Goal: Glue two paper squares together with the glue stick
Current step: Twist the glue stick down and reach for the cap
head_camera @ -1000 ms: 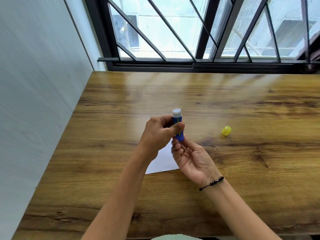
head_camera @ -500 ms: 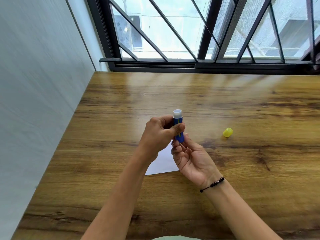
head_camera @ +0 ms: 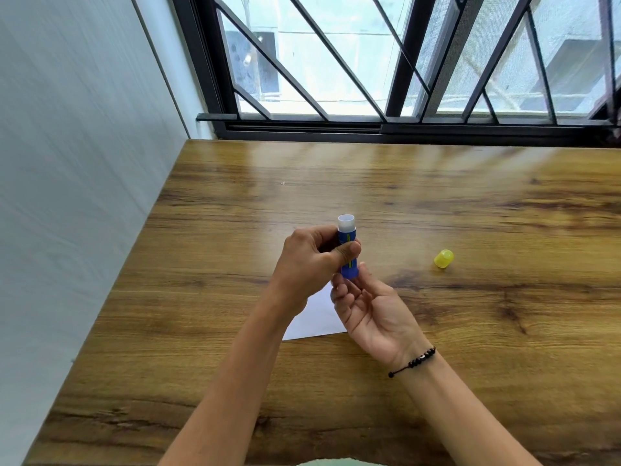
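A blue glue stick stands upright above the wooden table, uncapped, its pale open top showing. My left hand grips the barrel between thumb and fingers. My right hand holds the stick's base with its fingertips, palm turned up. Its yellow cap lies on the table to the right. White paper lies flat under both hands, mostly hidden by them; I cannot tell whether it is one sheet or two.
The wooden table runs against a pale wall on the left and a black-barred window at the back. A black cord bracelet circles my right wrist.
Both hands stay on the glue stick in nearly the same place; the fingers of my right hand have shifted slightly at the base.
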